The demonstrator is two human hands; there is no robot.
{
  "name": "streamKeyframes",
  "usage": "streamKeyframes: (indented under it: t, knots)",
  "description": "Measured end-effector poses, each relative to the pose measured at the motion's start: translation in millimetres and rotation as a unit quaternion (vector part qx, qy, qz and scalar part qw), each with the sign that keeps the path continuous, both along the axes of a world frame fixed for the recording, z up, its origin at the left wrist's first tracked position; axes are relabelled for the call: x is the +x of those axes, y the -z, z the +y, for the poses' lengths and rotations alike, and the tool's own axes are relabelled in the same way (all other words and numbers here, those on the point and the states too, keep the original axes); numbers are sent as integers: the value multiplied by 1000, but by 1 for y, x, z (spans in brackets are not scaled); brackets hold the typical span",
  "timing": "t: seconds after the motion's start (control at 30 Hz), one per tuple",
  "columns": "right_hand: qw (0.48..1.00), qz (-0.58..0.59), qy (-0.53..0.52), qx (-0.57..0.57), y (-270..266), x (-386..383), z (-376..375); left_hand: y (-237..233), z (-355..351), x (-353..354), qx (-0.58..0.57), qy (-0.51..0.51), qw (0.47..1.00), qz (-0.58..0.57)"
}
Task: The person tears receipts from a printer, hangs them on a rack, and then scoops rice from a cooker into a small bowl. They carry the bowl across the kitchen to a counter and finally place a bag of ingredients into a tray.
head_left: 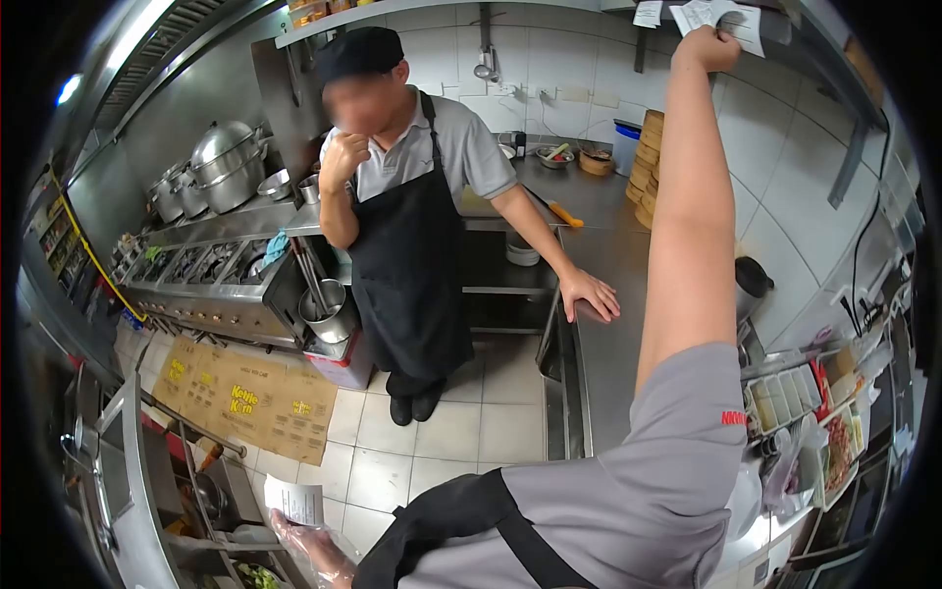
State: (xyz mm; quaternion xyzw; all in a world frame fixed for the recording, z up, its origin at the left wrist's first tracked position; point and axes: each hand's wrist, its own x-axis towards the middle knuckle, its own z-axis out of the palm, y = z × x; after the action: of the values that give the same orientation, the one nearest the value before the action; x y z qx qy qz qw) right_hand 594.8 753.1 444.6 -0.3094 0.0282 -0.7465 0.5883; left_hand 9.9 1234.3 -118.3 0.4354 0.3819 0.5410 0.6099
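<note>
Apron (432,520): black, worn over a grey shirt (608,481) with red lettering on its right sleeve.
Left hand (319,550): low, in a clear plastic glove, fingers closed on the lower edge of a white slip (299,503) that stands up from them, printed.
Right hand (706,49): bare, arm stretched high, fingers curled in and pinching several paper slips (743,27), which fan out beside an overhead shelf; whether they touch it I cannot tell.
Ingredient trays (839,452): right of the raised arm, below it, filled with food.
Desk (613,378): stainless steel, running away left of the raised arm.
Co-worker (407,216): beside the desk, in black cap and apron, one hand (589,294) spread flat on the metal, the other curled and raised.
Cardboard (240,398): flat on the tiled floor, with yellow print.
Stove (206,304): behind the cardboard, several burners in a row.
Bamboo steamers (643,167): stacked at the desk's far part, near a blue-lidded container (625,147).
Knife (564,214): orange-handled, lying on the desk before the steamers.
Ladle (485,71): hanging against the far tiled wall.
</note>
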Motion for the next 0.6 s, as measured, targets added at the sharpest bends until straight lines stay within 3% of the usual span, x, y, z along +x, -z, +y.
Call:
streamKeyframes:
  t: [0.1, 0.23, 0.3, 0.37, 0.4, 0.5, 0.57, 0.6]
  knots:
    - [999, -41, -10, -6, 1, -12, 10, -46, -41, 7, 13, -19, 999, -29]
    - [999, 18, -48, 12, 33, -5, 10, -106, -84, 31, 49, -39, 998, 2]
    - [997, -23, -77, -2, 57, 2, 10, -68, -45, 22, 28, -44, 999, 9]
    - [993, -45, -113, 3, 73, 3, 17, -14, 8, 3, -35, 32, 992, -114]
    - [979, -72, -188, 18, 78, -1, 20, -34, -2, 7, -40, 18, 994, -99]
    - [976, -75, -205, 2, 85, -1, 15, -4, 27, -33, -71, 69, 991, -89]
    - [986, -40, -161, -21, 85, 0, 2, -14, 17, -49, -75, 43, 994, -68]
    - [995, 37, -34, -92, 85, -2, -3, -19, 16, -56, -77, 16, 996, -50]
